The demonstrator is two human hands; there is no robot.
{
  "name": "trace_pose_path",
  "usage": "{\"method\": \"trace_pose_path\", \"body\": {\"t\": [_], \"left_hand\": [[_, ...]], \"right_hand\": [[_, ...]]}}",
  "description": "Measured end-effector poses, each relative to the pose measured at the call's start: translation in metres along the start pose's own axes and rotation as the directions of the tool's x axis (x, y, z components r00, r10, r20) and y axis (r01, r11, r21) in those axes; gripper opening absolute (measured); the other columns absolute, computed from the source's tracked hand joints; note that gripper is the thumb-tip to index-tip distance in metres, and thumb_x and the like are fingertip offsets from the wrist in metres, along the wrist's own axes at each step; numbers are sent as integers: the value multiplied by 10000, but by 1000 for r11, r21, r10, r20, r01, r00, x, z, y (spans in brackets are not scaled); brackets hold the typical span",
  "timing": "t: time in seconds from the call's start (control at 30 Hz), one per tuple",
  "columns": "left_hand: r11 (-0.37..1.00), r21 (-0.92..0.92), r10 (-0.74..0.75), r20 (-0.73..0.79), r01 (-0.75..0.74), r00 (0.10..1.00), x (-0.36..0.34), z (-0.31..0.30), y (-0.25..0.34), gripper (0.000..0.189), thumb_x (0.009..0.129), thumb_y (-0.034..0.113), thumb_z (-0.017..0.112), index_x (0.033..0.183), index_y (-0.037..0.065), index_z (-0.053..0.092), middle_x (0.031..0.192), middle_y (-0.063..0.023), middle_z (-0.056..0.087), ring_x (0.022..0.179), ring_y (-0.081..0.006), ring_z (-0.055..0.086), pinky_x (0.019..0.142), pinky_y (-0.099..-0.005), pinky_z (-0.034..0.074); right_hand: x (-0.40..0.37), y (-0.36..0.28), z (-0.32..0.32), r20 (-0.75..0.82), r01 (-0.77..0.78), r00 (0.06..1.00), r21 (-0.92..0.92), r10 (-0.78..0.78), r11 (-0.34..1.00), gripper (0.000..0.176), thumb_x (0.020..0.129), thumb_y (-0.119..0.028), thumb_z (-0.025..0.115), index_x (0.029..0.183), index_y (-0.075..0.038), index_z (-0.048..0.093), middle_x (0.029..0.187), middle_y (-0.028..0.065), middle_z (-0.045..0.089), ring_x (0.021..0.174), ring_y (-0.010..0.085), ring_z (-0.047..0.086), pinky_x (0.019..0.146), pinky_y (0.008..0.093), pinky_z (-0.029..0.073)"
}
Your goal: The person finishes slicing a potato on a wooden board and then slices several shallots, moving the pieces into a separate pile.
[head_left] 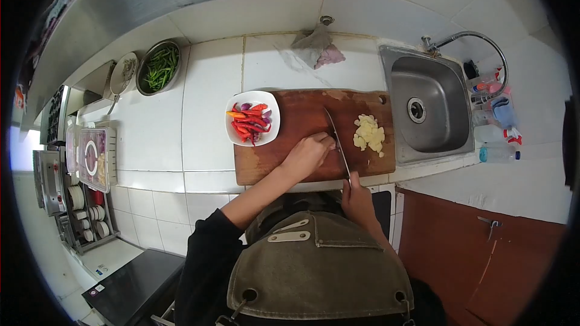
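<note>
My right hand [356, 196] is wrapped round the handle of a knife [338, 143], whose blade points away from me over the wooden cutting board [290, 166]. Just left of the blade, my left hand [312, 152] rests on the board with its fingers bent together; whatever lies under the fingertips is too small to make out. Pale yellow slices [369, 133] form a pile right of the knife. A white square bowl [272, 128] on the board's left end holds red chillies [251, 122] and a few small purple shallots.
A steel sink [430, 131] with a curved tap [468, 35] adjoins the board on the right, bottles beyond it. A metal bowl of green chillies [161, 69] and a strainer [124, 72] stand back left. A plastic bag [312, 46] lies behind the board.
</note>
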State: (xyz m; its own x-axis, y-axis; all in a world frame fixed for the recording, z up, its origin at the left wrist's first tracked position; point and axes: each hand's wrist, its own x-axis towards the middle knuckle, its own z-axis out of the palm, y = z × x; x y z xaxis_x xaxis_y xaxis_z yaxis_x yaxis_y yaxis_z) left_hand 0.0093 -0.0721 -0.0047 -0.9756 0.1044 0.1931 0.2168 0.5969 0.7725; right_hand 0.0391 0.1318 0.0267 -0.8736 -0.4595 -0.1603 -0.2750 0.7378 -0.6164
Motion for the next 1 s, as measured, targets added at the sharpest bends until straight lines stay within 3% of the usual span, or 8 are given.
{"method": "trace_pose_path", "body": {"t": [0.2, 0.33, 0.5, 0.6, 0.83, 1.0], "left_hand": [[999, 18, 36, -18, -35, 999, 0, -1, -1, 97, 901, 73, 615, 949, -10, 631, 895, -173, 625, 837, -394, 630, 725, -472, 531], [1000, 2, 13, -13, -13, 1000, -5, 2, 0, 99, 896, 78, 623, 937, -11, 636, 905, -172, 632, 845, -385, 631, 738, -462, 531], [999, 34, 24, -15, -24, 1000, -7, 1, -1, 102, 892, 82, 630, 933, -11, 639, 913, -171, 640, 852, -382, 633, 746, -459, 531], [998, 40, 44, -18, -43, 999, -7, 2, -3, 99, 894, 80, 631, 930, -11, 639, 913, -169, 645, 861, -377, 638, 753, -455, 536], [996, 27, 87, -19, -87, 996, -2, -5, -7, 103, 900, 79, 595, 924, -14, 632, 893, -183, 633, 865, -374, 631, 763, -463, 533], [995, 73, 68, 10, -69, 998, -1, -6, -5, 104, 902, 78, 597, 917, -17, 635, 883, -182, 633, 860, -373, 632, 764, -461, 535]], "right_hand": [[9, -3, -1, -92, 134, 987, -10, -134, 991, 121, 993, -122, 491, 1039, -19, 448, 623, 259, 565, 608, 472, 603, 524, 542, 447], [-7, -6, -5, -59, 69, 996, 10, -68, 998, 119, 990, -109, 499, 1043, -14, 450, 607, 248, 551, 596, 462, 601, 512, 534, 444], [7, 0, 8, -121, 152, 980, -65, -159, 986, 129, 982, -108, 518, 1043, -22, 443, 600, 236, 547, 587, 447, 603, 506, 521, 441], [1, -4, -3, -113, 176, 978, 4, -174, 984, 127, 980, -106, 521, 1036, -26, 440, 593, 228, 544, 575, 446, 599, 498, 527, 441], [10, -1, 12, -103, 103, 990, 6, -102, 995, 122, 979, -102, 522, 1032, -28, 441, 598, 220, 554, 579, 439, 603, 507, 526, 447], [4, -3, 5, -125, 150, 982, 47, -143, 988, 132, 981, -109, 521, 1049, -32, 437, 601, 228, 555, 587, 447, 604, 516, 535, 447]]}}
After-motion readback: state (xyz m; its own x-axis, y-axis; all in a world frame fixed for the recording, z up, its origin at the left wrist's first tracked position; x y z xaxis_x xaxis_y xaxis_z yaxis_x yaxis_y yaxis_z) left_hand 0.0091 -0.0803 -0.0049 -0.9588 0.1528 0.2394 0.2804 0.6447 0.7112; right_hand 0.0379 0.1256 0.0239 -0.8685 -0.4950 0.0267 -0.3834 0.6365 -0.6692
